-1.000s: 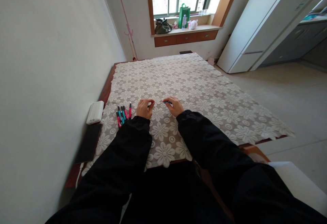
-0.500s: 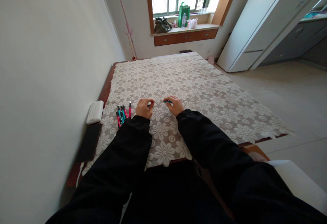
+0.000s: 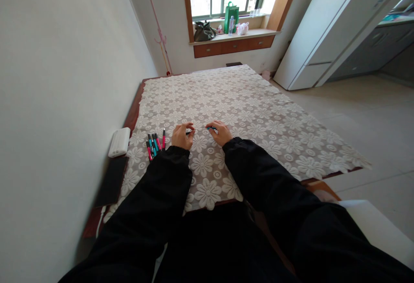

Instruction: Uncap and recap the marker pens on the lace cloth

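My left hand (image 3: 183, 136) is closed in a pinch above the lace tablecloth, with a small dark pen part (image 3: 188, 133) at its fingertips. Facing it, my right hand (image 3: 220, 133) grips a teal pen barrel (image 3: 211, 128), mostly covered by the fingers. A thin pale rod, looking like a pen refill (image 3: 200, 129), spans the short gap between both hands. Left of my left hand lie several red, teal and black pens (image 3: 154, 145) in a bunch. One red pen (image 3: 164, 138) lies slightly apart, close to my left wrist; my sleeve hides the lower ends.
The flowered tablecloth (image 3: 207, 95) covers most of the table. Along the wall at the left edge are a white box-shaped device (image 3: 119, 142) and a dark flat tablet or phone (image 3: 111, 180) beside a white cable (image 3: 101, 220). A white chair seat (image 3: 377, 227) stands at lower right.
The view has shifted very slightly. Both hands keep the same pinching hold, with the thin rod still between them.
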### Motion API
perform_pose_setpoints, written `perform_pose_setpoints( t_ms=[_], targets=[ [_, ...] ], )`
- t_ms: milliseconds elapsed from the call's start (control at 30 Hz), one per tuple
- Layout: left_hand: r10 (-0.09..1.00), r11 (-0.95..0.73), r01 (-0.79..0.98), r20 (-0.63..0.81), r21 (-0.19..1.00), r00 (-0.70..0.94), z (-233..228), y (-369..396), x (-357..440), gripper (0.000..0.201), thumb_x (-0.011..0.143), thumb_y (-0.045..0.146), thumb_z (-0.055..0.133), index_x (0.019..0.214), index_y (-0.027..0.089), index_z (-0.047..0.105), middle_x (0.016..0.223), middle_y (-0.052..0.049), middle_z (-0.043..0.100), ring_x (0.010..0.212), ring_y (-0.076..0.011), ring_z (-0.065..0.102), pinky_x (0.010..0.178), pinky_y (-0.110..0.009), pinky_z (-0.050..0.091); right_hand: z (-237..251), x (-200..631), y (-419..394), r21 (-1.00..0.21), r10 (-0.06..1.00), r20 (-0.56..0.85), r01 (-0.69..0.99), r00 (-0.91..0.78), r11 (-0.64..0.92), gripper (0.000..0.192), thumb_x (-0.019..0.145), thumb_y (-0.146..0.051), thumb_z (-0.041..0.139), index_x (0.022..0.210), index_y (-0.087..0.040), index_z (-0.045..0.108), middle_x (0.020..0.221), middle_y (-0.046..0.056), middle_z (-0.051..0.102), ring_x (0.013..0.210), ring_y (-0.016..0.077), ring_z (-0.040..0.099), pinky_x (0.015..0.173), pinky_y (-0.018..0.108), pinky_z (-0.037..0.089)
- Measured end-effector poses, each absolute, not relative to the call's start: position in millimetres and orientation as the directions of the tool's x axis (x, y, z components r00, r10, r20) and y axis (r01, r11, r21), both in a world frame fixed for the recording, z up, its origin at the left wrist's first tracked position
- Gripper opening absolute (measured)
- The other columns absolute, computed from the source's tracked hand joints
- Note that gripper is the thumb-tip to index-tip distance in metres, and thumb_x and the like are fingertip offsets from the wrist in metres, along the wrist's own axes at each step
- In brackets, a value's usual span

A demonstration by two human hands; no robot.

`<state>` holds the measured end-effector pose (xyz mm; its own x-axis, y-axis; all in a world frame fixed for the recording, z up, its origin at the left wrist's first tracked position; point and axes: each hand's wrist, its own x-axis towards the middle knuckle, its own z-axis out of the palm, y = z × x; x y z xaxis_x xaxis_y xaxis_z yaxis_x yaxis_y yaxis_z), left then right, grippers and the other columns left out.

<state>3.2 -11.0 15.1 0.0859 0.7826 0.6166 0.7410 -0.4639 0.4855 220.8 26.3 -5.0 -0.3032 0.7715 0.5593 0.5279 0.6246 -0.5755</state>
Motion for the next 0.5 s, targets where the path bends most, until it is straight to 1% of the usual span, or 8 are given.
perform_pose_setpoints(
  t_ms=[233,300,433,500],
  targets=[
    [0.762,-0.489,0.75,0.637,0.445,0.119,10.0,-8.2,2.9,0.029,0.089,0.015,0.068,0.116,0.024,0.063,0.1,-0.002,0.077,0.105,-0.0266,0.064,0.099,-0.041,0.05,-4.2,221.6,24.9,-0.552,0.779,0.535,0.563,-0.326,0.615,0.02,0.093,-0.018,0.057,0.102,-0.024,0.073,0.1,0.005,0.071,0.1,0.0227,0.062,0.094,0.037,0.045],
    [0.767,-0.484,0.758,0.628,0.438,0.127,7.4,-6.4,2.7,0.03,0.088,0.014,0.069,0.116,0.024,0.064,0.1,-0.003,0.077,0.105,-0.0271,0.064,0.099,-0.042,0.05,-3.0,222.3,23.6,-0.513,0.772,0.538,0.594,-0.34,0.62,0.02,0.094,-0.018,0.057,0.104,-0.025,0.073,0.102,0.005,0.072,0.101,0.0231,0.062,0.095,0.037,0.044],
    [0.785,-0.481,0.766,0.598,0.427,0.16,2.8,-3.0,1.8,0.029,0.088,0.016,0.07,0.116,0.025,0.064,0.098,-0.003,0.077,0.106,-0.0282,0.064,0.097,-0.045,0.051,1.2,223.0,20.5,-0.39,0.737,0.555,0.661,-0.387,0.641,0.02,0.097,-0.018,0.058,0.106,-0.026,0.074,0.105,0.006,0.073,0.101,0.0236,0.061,0.1,0.041,0.039],
    [0.793,-0.479,0.765,0.585,0.43,0.168,2.0,-2.7,1.7,0.027,0.089,0.017,0.07,0.114,0.025,0.065,0.097,-0.003,0.077,0.106,-0.028,0.065,0.097,-0.045,0.052,2.9,222.7,19.5,-0.364,0.721,0.555,0.659,-0.414,0.658,0.021,0.097,-0.018,0.057,0.106,-0.026,0.074,0.105,0.006,0.074,0.101,0.0232,0.062,0.1,0.041,0.039]
  ],
)
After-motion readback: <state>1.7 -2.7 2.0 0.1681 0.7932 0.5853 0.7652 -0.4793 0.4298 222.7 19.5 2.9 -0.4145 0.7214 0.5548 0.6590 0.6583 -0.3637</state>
